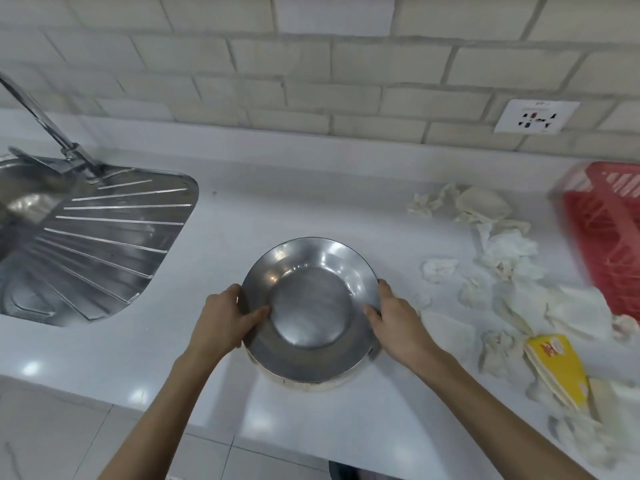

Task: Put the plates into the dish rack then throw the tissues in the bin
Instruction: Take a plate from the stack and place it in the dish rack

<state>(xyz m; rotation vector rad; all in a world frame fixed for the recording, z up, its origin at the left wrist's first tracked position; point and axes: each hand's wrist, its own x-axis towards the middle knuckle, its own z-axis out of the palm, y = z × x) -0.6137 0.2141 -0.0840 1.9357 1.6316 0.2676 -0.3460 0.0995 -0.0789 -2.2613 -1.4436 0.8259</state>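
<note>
A round steel plate (309, 308) is in the middle of the white counter (311, 209), tilted a little toward me. My left hand (223, 318) grips its left rim with the thumb on the inside. My right hand (393, 315) grips its right rim the same way. Under the steel plate the pale edge of another plate (304, 385) shows. Crumpled white tissues (502, 258) lie scattered to the right. The red plastic dish rack (602, 237) stands at the far right edge, partly cut off.
A steel sink with a ribbed drainboard (104, 237) and a tap (45, 123) fills the left. A yellow packet (557, 365) lies among the tissues near the front right. A wall socket (535, 116) sits on the tiled wall behind.
</note>
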